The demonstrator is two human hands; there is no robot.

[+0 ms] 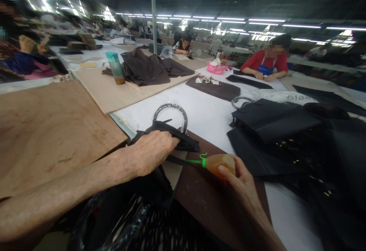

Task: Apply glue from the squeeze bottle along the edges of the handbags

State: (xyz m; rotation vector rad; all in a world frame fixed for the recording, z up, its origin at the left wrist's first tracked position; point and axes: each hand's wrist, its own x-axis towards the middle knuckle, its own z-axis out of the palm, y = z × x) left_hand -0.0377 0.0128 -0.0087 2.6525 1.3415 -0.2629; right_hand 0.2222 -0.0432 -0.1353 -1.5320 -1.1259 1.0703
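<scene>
A squeeze bottle (pixel 215 164) of amber liquid, with a green nozzle, lies tilted in my right hand (pixel 243 180), its tip pointing left at the black bag. My left hand (pixel 156 150) is closed over the upper edge of the black bag (pixel 183 138); its fingertips are hidden behind the fabric. Behind that hand stands a round handle (pixel 171 108) wrapped in clear plastic. A second wrapped handle (pixel 134 224) shows near the bottom. Beneath the bottle is a dark brown sheet (pixel 206 201) on the white table.
Black bag pieces (pixel 280 129) are piled at right. A wooden board (pixel 51 129) covers the left. Farther back are dark folded fabric (pixel 145 66), a teal-topped bottle (pixel 115 68) and a pink basket (pixel 215 68). A person in red (pixel 265 62) works across the table.
</scene>
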